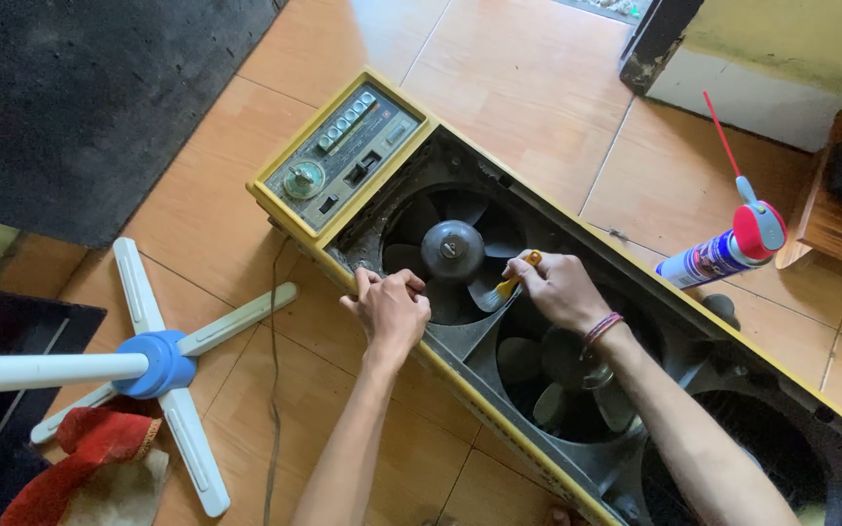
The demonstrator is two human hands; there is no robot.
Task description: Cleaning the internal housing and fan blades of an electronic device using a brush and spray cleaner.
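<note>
A long yellow box fan unit lies flat on the tiled floor, its dusty dark fan blades and round hub exposed. My left hand rests on the near yellow rim beside the first fan, fingers curled over the edge. My right hand grips a small paintbrush with a yellow handle; its bristles touch the blades just right of the hub. A second fan sits under my right forearm. A control panel with buttons and a dial occupies the unit's far left end.
A spray can with a red cap and red straw lies on the tiles to the right. A white and blue cross-shaped stand base with a pole sits at left, over a red and white cloth. A dark mat covers the upper left.
</note>
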